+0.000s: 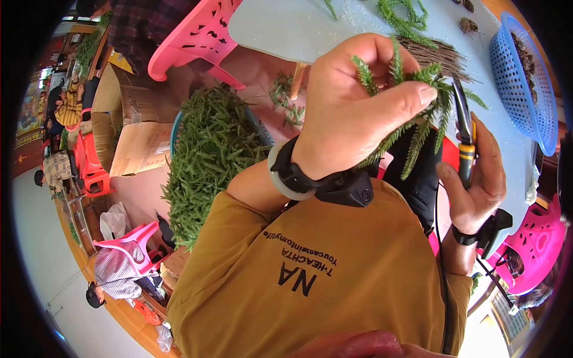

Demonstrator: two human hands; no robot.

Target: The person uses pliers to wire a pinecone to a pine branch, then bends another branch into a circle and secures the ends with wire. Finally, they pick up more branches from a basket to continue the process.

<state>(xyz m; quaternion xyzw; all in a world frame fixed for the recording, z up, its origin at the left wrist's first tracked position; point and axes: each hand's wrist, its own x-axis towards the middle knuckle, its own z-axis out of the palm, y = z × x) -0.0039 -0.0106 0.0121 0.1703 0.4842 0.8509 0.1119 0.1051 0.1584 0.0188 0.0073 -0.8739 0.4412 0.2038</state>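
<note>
My left hand (352, 113) is closed in a pinch on an artificial pine sprig (440, 102) with several green needled branches fanning out and hanging down. My right hand (486, 167) grips a pair of pliers (464, 128) with black and yellow handles. The dark jaws point up and lie right beside the sprig's right side; whether they touch it I cannot tell. Both hands are in front of my chest at the edge of a pale blue table (280, 27). Just beyond the sprig, a bundle of thin brown stems (439, 59) lies on the tabletop.
Left of me, a blue basket is heaped with green sprigs (215, 143). A blue perforated basket (507, 71) with brown pieces stands at the right. Around are a pink chair (197, 36), a cardboard box (140, 146), a magenta chair (534, 250) and several people at the far left.
</note>
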